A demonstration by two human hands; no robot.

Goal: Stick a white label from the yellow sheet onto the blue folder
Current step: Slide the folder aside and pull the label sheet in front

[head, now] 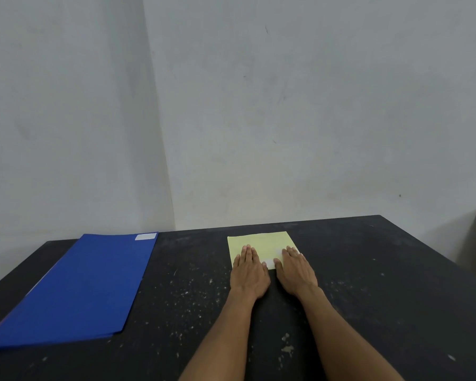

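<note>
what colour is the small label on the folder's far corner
White, on the blue folder; the label shows in the head view.

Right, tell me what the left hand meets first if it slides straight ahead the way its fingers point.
Only more of the yellow sheet under the left hand, then bare table; nothing else seems to lie ahead.

One blue folder [74, 287], one yellow sheet [261, 243], two hands, one table [368, 298].

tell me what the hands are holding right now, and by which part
Nothing is gripped. The left hand and right hand lie flat, fingers on the yellow sheet's near edge.
</note>
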